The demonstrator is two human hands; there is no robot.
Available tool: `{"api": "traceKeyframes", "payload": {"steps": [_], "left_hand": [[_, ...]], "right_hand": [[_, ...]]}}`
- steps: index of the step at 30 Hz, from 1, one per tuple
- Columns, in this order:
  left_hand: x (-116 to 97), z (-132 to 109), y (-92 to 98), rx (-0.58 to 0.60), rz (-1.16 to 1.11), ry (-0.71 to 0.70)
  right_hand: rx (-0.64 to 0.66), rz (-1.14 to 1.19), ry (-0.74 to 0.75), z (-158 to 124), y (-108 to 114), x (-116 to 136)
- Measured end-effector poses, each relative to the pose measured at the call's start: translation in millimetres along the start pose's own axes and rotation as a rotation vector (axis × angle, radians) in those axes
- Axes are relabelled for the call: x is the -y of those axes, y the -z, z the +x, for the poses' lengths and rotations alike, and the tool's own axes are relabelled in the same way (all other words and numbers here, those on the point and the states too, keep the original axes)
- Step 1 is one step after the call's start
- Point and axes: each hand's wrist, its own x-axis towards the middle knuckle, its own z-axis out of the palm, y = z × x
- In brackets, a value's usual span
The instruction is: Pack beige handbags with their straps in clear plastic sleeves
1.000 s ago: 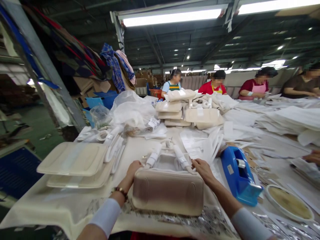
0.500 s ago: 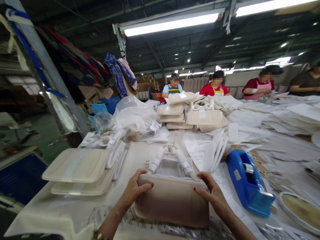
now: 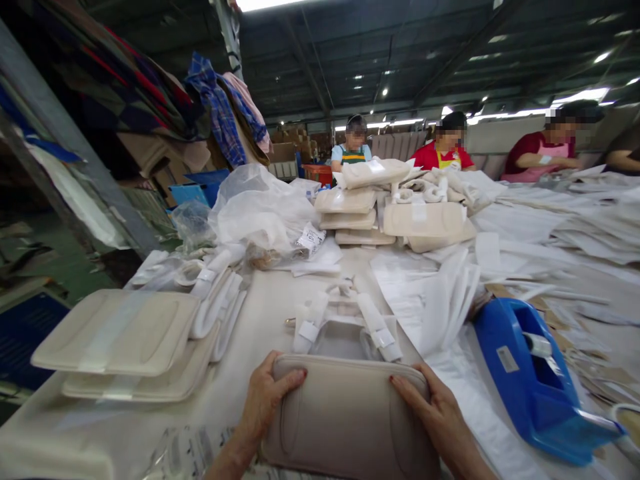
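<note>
A beige handbag [image 3: 350, 413] stands in front of me at the table's near edge, its flat side facing me. My left hand [image 3: 270, 393] grips its upper left corner, thumb on the front, other fingers behind and hidden. At the upper right corner my right hand [image 3: 430, 407] holds it the same way. Behind the bag's top edge stretch its handles, wrapped in white padding [image 3: 375, 327], on the tabletop. Clear plastic film [image 3: 185, 453] lies under and left of the bag.
To the left, beige bags [image 3: 120, 330] are stacked. A blue tape dispenser [image 3: 530, 380] stands at right. Further back are a crumpled plastic bag [image 3: 270, 207], more stacked bags [image 3: 425, 219] and white sheets [image 3: 440, 300]. Several co-workers [image 3: 445, 150] sit across the table.
The view has tilted down and come closer. The bag's front now faces me more fully, its top edge tipped back less over the padded handles. Both hands keep their hold on the corners.
</note>
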Motion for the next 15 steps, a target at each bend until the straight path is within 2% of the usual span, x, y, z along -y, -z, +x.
{"api": "traceKeyframes", "payload": {"steps": [4,6,8,12,15], "left_hand": [[-7.1,13.9,12.3,0.178,0.082,0.064],[-21.1,20.7,18.5,0.298,0.173,0.028],[-39.3,27.2,18.9,0.353,0.314,-0.027],[-70.0,39.0,0.1,0.213,0.689,-0.062],[-75.6,46.7,-17.3,0.143,0.746,-0.052]], "right_hand": [[0.006,-0.031,-0.002,6.4,-0.6,-4.1],[0.015,-0.051,-0.004,8.1,0.2,-5.7],[0.01,-0.074,0.002,8.7,1.3,-6.7],[0.026,-0.078,0.019,8.4,1.7,-9.9],[0.006,-0.083,0.024,10.8,-0.6,-16.6]]}}
